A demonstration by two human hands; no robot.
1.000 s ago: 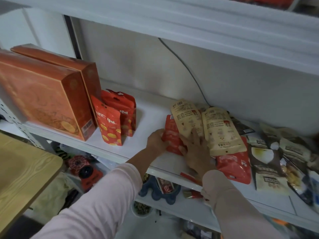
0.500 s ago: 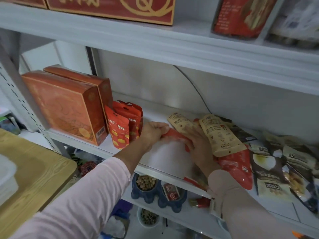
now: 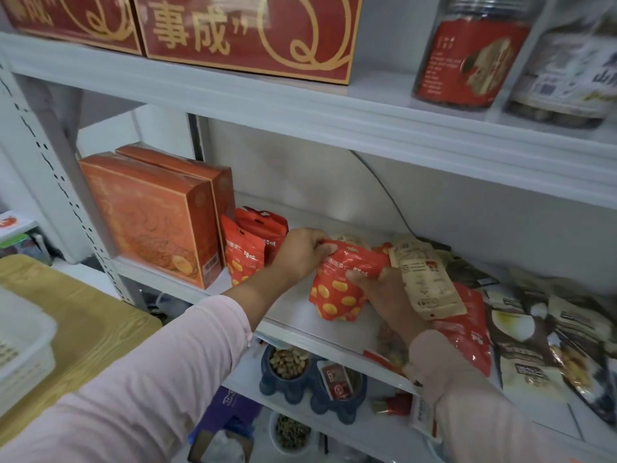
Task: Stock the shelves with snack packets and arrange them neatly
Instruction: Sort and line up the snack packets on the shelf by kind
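Red snack packet: centre of the frame, over the middle shelf, held between both hands. Its printed front faces the camera and it is tilted, top towards the left. Whether its lower edge rests on the board cannot be told.
Left hand: grip clamped on the packet's upper left corner, fingers curled over the top edge.
Right hand: grip clamped on the packet's right side, thumb pressed on the printed front.
Beige packet: just right of the held packet, slanted across the back of the right hand.
Standing red packets: two with the same print, upright, one behind the other, left of the left hand and just beside the orange boxes.
Orange boxes: two, set on edge side by side at the left end of the middle shelf.
Flat red packet: partly under the beige one, right of the right wrist.
Dark and white packets: a loose, overlapping heap at the right of the frame.
Upper shelf: red boxes with gold lettering at top left, two jars at top right.
Blue bowl: on the shelf below, holding nuts, lower centre.
Worktop: wood-grained, lower left, carrying a white basket at the left edge.
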